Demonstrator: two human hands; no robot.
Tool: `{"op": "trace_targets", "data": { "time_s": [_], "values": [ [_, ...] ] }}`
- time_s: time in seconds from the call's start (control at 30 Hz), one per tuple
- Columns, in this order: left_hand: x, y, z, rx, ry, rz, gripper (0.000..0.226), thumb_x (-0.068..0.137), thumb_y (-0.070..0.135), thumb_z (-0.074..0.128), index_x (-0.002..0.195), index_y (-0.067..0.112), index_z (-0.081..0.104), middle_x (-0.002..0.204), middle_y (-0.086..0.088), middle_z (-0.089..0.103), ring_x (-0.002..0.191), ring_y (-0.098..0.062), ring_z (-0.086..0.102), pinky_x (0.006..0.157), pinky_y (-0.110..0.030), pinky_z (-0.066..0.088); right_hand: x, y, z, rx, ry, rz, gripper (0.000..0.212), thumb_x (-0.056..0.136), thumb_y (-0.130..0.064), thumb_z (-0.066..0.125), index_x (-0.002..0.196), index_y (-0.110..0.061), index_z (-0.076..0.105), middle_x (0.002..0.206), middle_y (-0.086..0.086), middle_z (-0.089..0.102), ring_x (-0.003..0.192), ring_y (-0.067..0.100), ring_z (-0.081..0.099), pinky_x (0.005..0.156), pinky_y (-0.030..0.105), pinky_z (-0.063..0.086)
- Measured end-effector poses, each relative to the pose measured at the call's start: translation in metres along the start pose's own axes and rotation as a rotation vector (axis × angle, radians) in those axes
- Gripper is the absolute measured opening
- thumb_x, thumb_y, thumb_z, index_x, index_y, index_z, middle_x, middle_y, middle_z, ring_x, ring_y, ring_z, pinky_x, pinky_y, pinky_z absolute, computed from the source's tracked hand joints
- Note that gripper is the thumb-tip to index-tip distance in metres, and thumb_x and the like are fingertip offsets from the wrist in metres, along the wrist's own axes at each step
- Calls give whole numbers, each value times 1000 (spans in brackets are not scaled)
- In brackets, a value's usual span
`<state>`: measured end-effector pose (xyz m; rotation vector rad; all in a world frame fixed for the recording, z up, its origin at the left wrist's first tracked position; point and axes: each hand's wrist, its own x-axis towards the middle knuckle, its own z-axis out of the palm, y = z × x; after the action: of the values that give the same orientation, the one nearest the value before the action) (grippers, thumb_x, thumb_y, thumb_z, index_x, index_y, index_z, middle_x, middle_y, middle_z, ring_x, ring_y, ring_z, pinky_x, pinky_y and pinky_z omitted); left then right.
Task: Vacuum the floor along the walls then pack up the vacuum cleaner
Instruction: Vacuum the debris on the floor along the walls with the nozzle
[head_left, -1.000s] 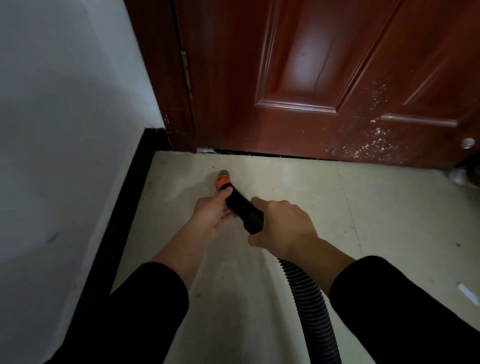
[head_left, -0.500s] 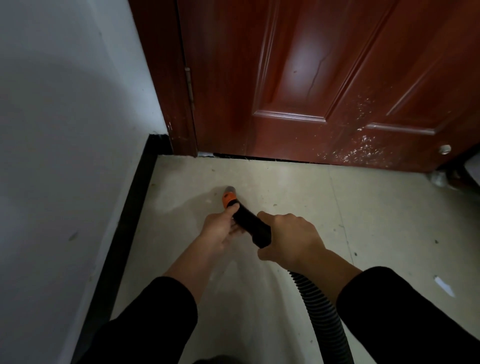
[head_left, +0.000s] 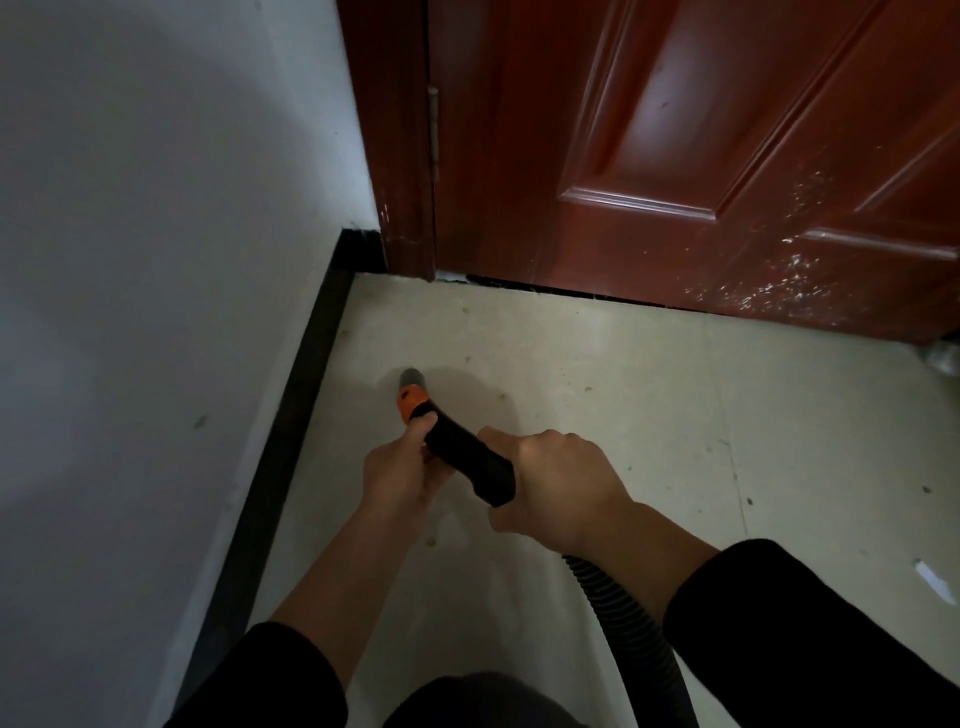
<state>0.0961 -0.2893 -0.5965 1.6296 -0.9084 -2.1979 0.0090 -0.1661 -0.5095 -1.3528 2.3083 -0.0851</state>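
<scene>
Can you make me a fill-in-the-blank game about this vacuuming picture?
1. The vacuum nozzle has an ____ band near its tip.
2. A ribbed ____ trails from it behind the right hand.
3. The left hand grips it on the side nearer the ____ baseboard.
4. Ahead stands a reddish-brown ____.
Missing words: orange; hose; black; door.

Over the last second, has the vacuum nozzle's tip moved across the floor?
Yes. The vacuum nozzle has drawn back from the door, toward the person, and now sits nearer the black baseboard on the left.
</scene>
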Motion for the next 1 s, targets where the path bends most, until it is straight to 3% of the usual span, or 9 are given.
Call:
{"op": "trace_targets", "data": {
  "time_s": [0.1,0.3,0.5,0.6,0.7,1.0],
  "values": [
    [2,8,-14,7,53,45,25,91,20,65,102,-2,63,101,-20,69,87,-28,71,70,-32,58,13,-11,4,18,12,-42,43,78,-36,67,117,-30,48,78,-3,54,67,22,51,57,28,39],
    [6,31,-34,12,77,98,23,95,20,60,109,1,59,92,-15,67,86,-26,68,85,-38,54,41,-33,15,45,16,-113,42,79,-35,67,116,-29,48,80,-2,53,68,22,50,58,27,35],
    [8,41,-37,70,83,128,32,95,22,59,116,-3,59,105,-19,65,98,-32,66,97,-45,51,49,-36,19,46,45,-128,45,79,-36,67,119,-29,48,79,-3,53,68,21,50,58,27,37],
    [6,37,-42,97,109,136,20,94,24,61,96,4,64,100,-16,66,103,-34,65,99,-50,49,47,-35,21,73,44,-140,45,77,-36,68,118,-31,50,80,-4,55,69,20,51,58,27,39],
    [1,29,-49,92,166,140,19,91,29,66,80,13,64,93,-12,68,94,-31,68,93,-47,53,43,-34,24,89,17,-165,46,76,-36,69,118,-33,50,84,-2,62,71,21,57,61,29,47],
    [-16,15,-45,-36,211,132,18,93,19,63,76,12,61,80,-7,65,75,-18,66,69,-28,54,34,-23,29,111,-30,-210,46,72,-38,71,114,-36,51,80,-5,64,68,18,58,60,31,50]
  ]
}}
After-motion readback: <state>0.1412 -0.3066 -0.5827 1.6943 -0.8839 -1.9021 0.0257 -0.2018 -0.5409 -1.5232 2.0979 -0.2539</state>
